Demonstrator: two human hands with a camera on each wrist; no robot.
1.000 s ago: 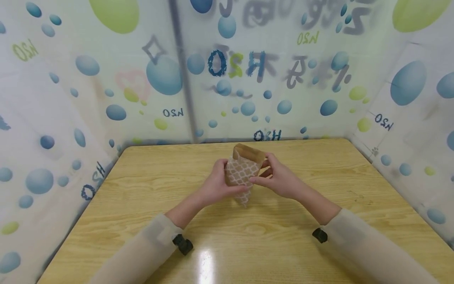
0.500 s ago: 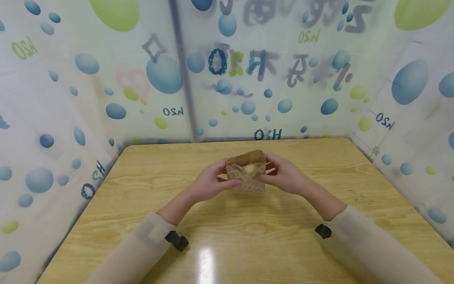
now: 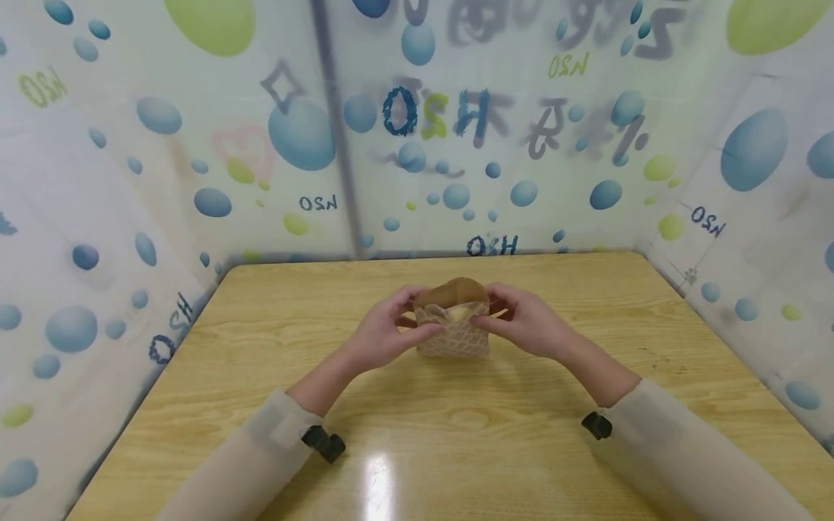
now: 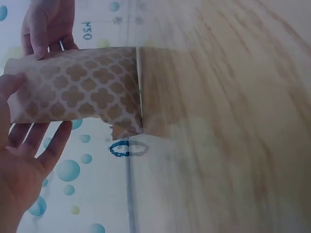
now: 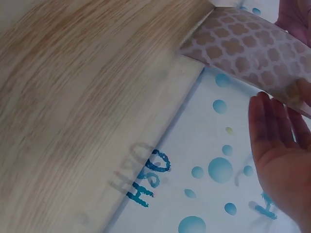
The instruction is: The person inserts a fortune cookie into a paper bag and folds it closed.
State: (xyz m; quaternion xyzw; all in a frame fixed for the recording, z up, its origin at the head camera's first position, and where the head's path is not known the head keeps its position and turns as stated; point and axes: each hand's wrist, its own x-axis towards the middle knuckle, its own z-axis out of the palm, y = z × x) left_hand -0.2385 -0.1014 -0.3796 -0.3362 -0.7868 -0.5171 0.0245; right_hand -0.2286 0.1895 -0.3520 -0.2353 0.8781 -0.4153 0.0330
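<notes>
A small brown paper bag (image 3: 454, 340) with a white lattice print is upright at the middle of the table, its mouth facing up. My left hand (image 3: 384, 329) holds its left side, thumb on the front and fingers behind. On the right side my right hand (image 3: 531, 318) grips it the same way near the rim. A pale patch shows at the mouth; I cannot tell what it is. In the left wrist view the printed front of the bag (image 4: 73, 92) fills the upper left. The right wrist view has the bag (image 5: 248, 48) at upper right.
The wooden table (image 3: 456, 449) stretches out on all sides of the bag. Behind it hangs a white curtain (image 3: 404, 195) printed with blue and green bubbles, and similar sheets enclose the left and right. A black wrist device (image 3: 323, 443) sits at the left cuff.
The bag was tilted with a corner pointing down and has turned upright, its mouth spreading wider. My left hand has shifted slightly left, and my right thumb now lies nearer the rim.
</notes>
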